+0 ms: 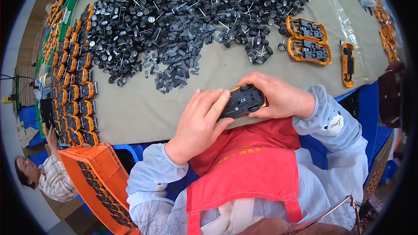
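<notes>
Between my two hands is an orange toy car, its black underside turned up, close to the table's near edge. My left hand is closed around the car's left end, its fingers lying over the underside. The right end is gripped by my right hand, with the thumb at the near side and the fingers at the far side. Past my hands lie a heap of small black plastic pieces and a big pile of black wheels on metal axles.
Orange car bodies lie upside down at the right, beside another one on its own. Stacked rows of toy cars line the left edge. An orange bin holding cars stands near left; beyond it is another person.
</notes>
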Demonstrator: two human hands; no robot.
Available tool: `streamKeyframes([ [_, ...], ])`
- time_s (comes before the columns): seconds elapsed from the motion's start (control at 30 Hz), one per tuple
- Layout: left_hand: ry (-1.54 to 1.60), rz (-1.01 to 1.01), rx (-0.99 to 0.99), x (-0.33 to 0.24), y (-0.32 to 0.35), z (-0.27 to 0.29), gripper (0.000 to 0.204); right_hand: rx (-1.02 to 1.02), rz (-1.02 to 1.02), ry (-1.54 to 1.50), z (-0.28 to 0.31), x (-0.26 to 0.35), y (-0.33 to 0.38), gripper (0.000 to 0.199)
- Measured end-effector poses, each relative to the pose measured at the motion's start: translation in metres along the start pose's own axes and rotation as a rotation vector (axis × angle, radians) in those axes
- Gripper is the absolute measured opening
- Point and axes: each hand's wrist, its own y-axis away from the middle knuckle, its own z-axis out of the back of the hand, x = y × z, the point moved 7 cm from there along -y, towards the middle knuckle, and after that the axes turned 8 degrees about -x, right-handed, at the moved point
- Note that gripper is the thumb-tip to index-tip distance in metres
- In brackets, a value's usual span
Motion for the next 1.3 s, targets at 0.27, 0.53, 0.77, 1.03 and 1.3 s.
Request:
streamKeyframes([
  [0.27,0.083,0.225,0.086,0.014,0.003,0.008,0.063,-0.032,-0.034,0.034,-0.006,0.0,-0.002,0.068],
  [0.53,0.104,0.27,0.025,0.014,0.002,0.012,0.051,-0.084,-0.11,-0.094,-0.001,0.003,-0.004,0.057],
  [0.77,0.058,0.382,0.217,0.028,-0.002,-0.004,0.044,0.247,-0.33,0.014,-0.005,-0.007,-0.015,0.046],
  [1.03,0.184,0.557,0.07,0.041,0.009,-0.001,0.041,0.076,-0.152,-0.229,-0.002,-0.005,-0.004,0.046],
  [1.3,1.047,0.699,-0.282,0.041,0.015,-0.006,0.032,-0.195,-0.351,-0.542,-0.008,0.0,0.014,0.044],
])
